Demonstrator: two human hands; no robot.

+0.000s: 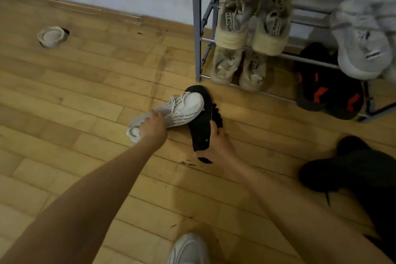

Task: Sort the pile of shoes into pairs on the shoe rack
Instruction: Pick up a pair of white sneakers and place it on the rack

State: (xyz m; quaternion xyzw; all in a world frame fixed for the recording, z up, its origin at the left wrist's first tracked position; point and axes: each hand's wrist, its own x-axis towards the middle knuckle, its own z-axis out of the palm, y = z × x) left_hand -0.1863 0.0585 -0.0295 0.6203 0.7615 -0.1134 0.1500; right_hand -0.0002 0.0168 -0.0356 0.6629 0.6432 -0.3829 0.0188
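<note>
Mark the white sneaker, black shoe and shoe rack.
white sneaker (pixel 186 106), head view, on its upper near the toe.
black shoe (pixel 201 128), head view, on the middle of its body.
shoe rack (pixel 196 28), head view, on its left front post.

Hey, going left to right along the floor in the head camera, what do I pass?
Round pale object → left hand gripping the white sneaker → right hand holding the black shoe → black-and-red shoes low in the rack.

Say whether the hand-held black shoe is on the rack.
Off: the right hand grips the black shoe down at the floor, in front of the shoe rack.
</note>
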